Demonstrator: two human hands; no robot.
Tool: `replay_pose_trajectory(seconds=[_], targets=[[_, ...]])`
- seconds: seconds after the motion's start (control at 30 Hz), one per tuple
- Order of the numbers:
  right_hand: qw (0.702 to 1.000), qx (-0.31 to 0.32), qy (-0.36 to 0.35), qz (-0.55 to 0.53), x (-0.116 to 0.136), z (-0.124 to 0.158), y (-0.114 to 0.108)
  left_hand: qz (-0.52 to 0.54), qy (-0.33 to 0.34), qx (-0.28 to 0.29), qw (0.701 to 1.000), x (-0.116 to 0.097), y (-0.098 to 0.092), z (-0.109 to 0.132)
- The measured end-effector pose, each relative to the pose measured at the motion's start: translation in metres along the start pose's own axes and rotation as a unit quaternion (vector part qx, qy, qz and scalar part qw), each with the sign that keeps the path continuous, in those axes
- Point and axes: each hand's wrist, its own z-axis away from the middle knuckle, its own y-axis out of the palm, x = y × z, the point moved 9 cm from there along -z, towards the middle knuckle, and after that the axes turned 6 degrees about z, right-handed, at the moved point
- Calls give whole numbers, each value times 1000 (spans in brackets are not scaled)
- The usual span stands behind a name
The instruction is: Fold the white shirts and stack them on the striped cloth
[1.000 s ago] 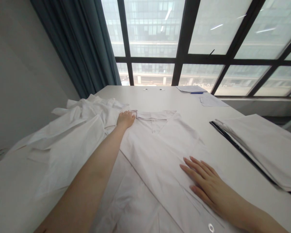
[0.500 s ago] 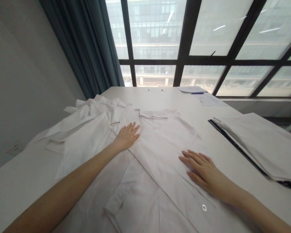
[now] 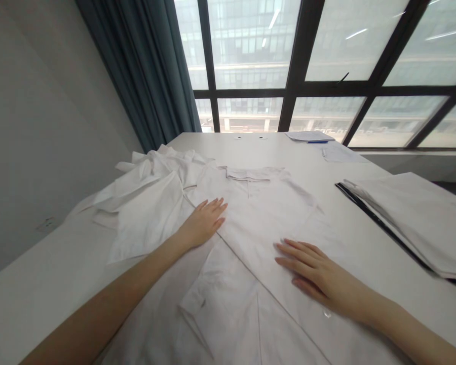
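Note:
A white garment [image 3: 258,213] lies spread flat on the white table [image 3: 53,274], its collar pointing away from me and a sleeve folded across the front. My left hand [image 3: 203,223] rests flat on the garment's left side, fingers stretched out. My right hand [image 3: 315,276] lies flat on the garment's right side, fingers spread and pointing left. Neither hand holds anything.
A crumpled heap of white cloth [image 3: 152,182] lies left of the garment. Folded white fabric on a dark board [image 3: 410,218] sits at the right. Papers and a blue pen [image 3: 317,142] lie at the far edge by the window. A dark curtain [image 3: 144,76] hangs at the left.
My left hand has drawn back from the collar toward me and opened flat on the cloth. The right hand slid slightly left. The view shifted.

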Motion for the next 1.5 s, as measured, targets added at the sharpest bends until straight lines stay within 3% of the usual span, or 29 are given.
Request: replay_pose_trajectory(seconds=[0.13, 0.23, 0.3, 0.47, 0.6, 0.8, 1.27, 1.5], targets=[[998, 61, 8, -16, -4, 2, 9, 64, 115, 50, 990, -52, 8, 9], [996, 83, 9, -30, -10, 4, 8, 81, 143, 55, 985, -66, 6, 14], [997, 66, 14, -36, -16, 4, 4, 97, 162, 55, 981, -70, 2, 16], [997, -43, 57, -37, -38, 5, -10, 150, 258, 70, 952, -84, -3, 20], [987, -99, 116, -42, -50, 8, -17, 174, 321, 3, 931, -91, -15, 25], [964, -88, 213, -132, -57, 13, -18, 98, 395, -122, 905, -102, -33, 40], [927, -44, 271, -257, -66, 23, -20, 134, 402, -154, 893, -97, -43, 43], [973, -16, 195, -123, -62, 19, -23, 212, 353, -113, 904, -89, -38, 34]])
